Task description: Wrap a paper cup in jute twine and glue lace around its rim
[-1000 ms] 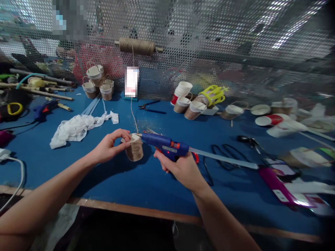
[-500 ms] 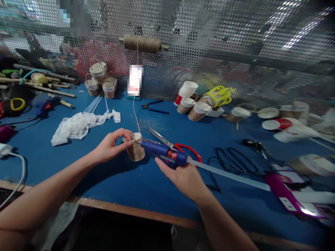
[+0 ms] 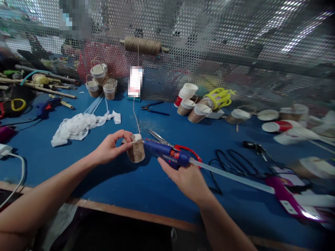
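Currently, two hands are working over one twine-wrapped cup (image 3: 137,153): the left hand (image 3: 113,148) is clamping its rim between thumb and fingers, though whether the twine is being caught too I cannot tell, and the right hand (image 3: 190,177) is gripping one blue glue gun (image 3: 167,153), whose nozzle is pointing at the rim just beside the left fingertips. One strand of twine (image 3: 136,119) is running from behind the gripped cup up to one roll (image 3: 143,46) beyond it. One pair of scissors (image 3: 180,147) is lying just behind the held gun, and one pair of pliers (image 3: 158,112) is resting farther beyond. A second glue gun (image 3: 47,107) is lying well to the left of the left hand, past one white cloth heap (image 3: 75,127). Compared with one second ago, the nozzle is sitting lower and farther right against the cup, the scissor blades are showing more, and the left hand is keeping its pinch.
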`<state>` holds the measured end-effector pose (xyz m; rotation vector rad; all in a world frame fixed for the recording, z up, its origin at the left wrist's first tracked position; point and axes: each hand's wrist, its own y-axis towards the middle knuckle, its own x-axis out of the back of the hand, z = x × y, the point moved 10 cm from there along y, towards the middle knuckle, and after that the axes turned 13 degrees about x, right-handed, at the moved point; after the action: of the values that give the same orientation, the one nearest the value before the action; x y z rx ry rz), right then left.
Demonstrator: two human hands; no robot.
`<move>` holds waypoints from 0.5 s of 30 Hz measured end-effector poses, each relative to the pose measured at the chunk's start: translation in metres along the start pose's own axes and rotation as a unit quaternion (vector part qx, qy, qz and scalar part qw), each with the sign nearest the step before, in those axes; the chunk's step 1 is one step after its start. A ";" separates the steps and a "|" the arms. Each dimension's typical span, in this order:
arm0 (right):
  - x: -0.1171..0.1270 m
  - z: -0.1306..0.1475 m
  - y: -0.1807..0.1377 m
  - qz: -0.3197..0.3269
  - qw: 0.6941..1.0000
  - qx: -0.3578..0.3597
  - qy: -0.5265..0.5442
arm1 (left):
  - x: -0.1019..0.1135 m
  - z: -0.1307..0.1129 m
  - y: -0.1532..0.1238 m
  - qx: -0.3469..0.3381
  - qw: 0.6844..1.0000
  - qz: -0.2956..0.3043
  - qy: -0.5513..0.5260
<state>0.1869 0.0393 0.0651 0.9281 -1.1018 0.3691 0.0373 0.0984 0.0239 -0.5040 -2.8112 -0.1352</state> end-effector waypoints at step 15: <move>-0.015 -0.001 -0.003 0.035 0.999 -0.010 -0.010 | 0.000 0.000 0.000 0.009 1.000 -0.004 0.013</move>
<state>0.1830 0.0409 0.0508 0.8784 -1.1567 0.4058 0.0372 0.0979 0.0236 -0.4821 -2.7863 -0.1160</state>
